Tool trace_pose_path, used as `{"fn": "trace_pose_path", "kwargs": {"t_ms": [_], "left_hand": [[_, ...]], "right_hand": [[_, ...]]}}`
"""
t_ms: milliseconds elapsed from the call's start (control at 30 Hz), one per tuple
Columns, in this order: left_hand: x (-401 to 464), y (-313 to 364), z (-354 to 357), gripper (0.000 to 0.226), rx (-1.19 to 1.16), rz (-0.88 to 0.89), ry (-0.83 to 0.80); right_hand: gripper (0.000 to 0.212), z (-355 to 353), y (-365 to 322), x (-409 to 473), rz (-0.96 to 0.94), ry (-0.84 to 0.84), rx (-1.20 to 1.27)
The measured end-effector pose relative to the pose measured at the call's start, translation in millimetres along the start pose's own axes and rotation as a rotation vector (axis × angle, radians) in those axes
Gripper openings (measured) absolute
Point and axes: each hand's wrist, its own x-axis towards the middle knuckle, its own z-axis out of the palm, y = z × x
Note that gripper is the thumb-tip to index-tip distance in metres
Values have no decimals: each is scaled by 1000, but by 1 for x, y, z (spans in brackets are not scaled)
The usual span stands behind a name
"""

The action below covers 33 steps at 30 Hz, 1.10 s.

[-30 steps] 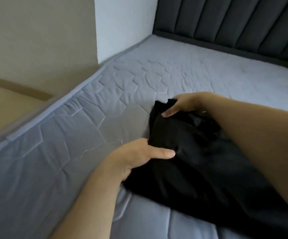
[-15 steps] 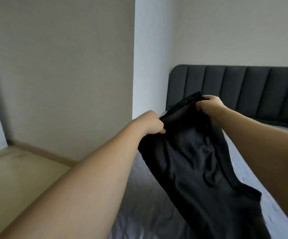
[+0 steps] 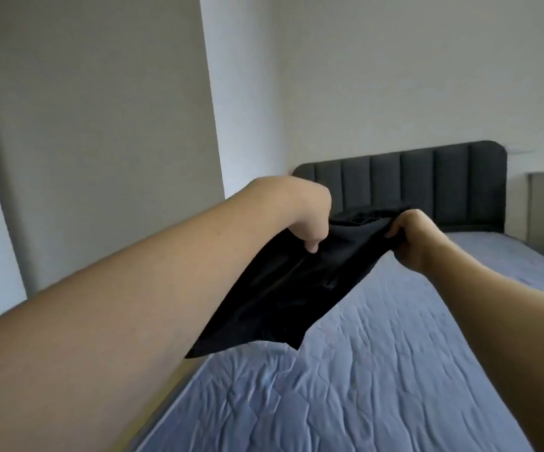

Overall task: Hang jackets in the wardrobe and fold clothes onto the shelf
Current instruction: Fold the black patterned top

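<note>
Both arms outstretched, left hand [image 3: 300,213] and right hand [image 3: 414,238] on black garment [image 3: 283,288].

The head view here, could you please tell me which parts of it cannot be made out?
- Black fabric garment: its type is unclear; it hangs bunched, and the left arm covers its left edge.
- Left hand: the fingers of its grip are curled behind the cloth.
- Right hand: fingertips buried in the fabric.
- Grey quilted mattress: cut off by the bottom edge.
- Wardrobe and shelf: outside the head view.
</note>
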Motion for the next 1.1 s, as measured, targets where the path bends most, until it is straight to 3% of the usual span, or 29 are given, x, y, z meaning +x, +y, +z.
{"fn": "trace_pose_path", "kwargs": {"t_ms": [67,133,200,267,333,400,500,600,733,867,1000,1100], "left_hand": [[-11,60,51,36,4,125,-202],[-23,123,116,31,-50,249,-486],[-41,176,181,32,-139,335,-740],[-60,211,234,34,-256,392,-874],[-70,223,269,32,-390,384,-919],[-68,212,287,29,-557,313,-973],[-52,156,291,14,-899,102,-1077],[-29,69,291,12,-998,-67,-919],[-3,-51,326,22,-809,-358,-712],[8,-120,406,14,-685,-605,-513],[-15,-135,515,37,-491,-654,-294],[-19,-135,557,74,-402,-726,-91]], "right_hand": [[29,-59,50,-36,97,20,-140],[21,-125,103,-69,267,-14,-491],[24,-186,149,-101,476,-146,-922],[28,-228,183,-131,674,-356,-1242],[26,-248,203,-143,771,-373,-1277],[12,-244,208,-143,774,-300,-1223],[26,-215,205,-115,727,-274,-1129],[26,-151,201,-65,549,-284,-1057],[5,-32,232,3,306,-394,-1099],[18,62,317,56,89,-466,-1294],[35,82,428,67,40,-416,-1504],[42,68,477,65,-96,-224,-1488]]}}
